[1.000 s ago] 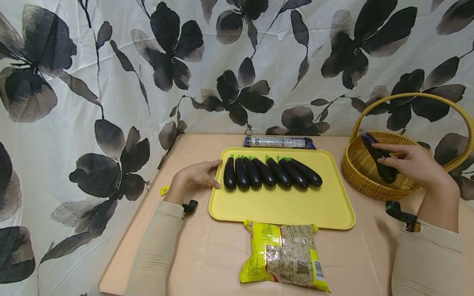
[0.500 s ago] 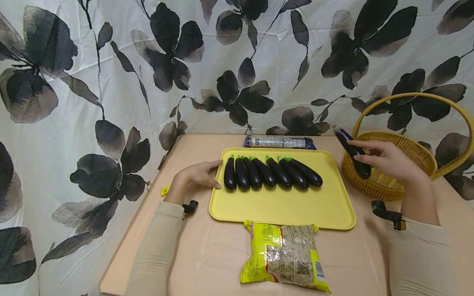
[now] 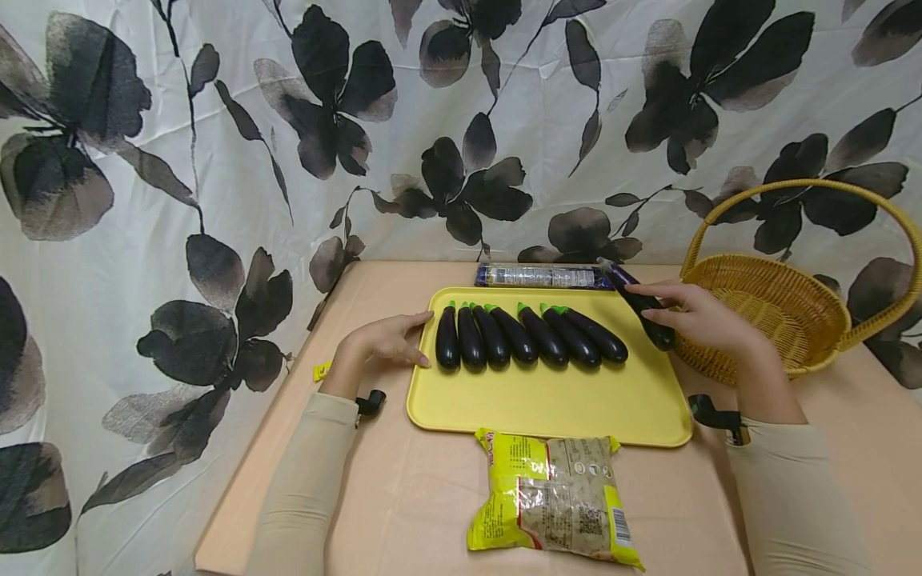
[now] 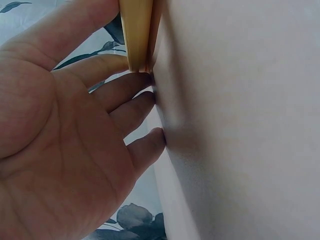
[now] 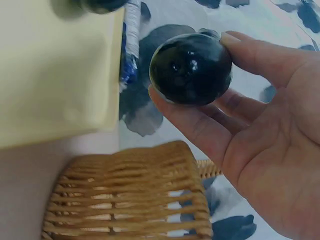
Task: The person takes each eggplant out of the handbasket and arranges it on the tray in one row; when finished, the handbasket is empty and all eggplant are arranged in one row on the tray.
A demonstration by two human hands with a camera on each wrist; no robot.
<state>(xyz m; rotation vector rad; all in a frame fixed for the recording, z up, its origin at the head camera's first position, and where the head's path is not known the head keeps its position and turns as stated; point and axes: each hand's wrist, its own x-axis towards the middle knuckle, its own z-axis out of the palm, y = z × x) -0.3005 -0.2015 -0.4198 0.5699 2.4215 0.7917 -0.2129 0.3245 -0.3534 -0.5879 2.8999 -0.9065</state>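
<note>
In the head view my right hand [image 3: 699, 316] pinches a dark purple eggplant [image 3: 635, 302] between thumb and fingers, tilted over the right edge of the yellow tray [image 3: 547, 408]. From the right wrist, that eggplant [image 5: 190, 70] shows its round, glossy end toward the camera. Several more eggplants [image 3: 520, 334] lie side by side across the upper half of the tray, green stems pointing away. My left hand [image 3: 382, 338] rests at the tray's left rim. In the left wrist view its fingers [image 4: 135, 97] are extended, some touching the tabletop, with thumb and index at the tray edge [image 4: 137, 35].
A wicker basket [image 3: 771, 320] with a tall handle stands right of the tray. Behind the tray lies a blue printed package [image 3: 540, 277]; a yellow-and-clear bag [image 3: 551, 500] lies in front. Floral cloth [image 3: 461, 120] hangs behind the table.
My right hand has lifted the eggplant out of the basket and carried it left to the tray's right edge. The left hand has stayed in place.
</note>
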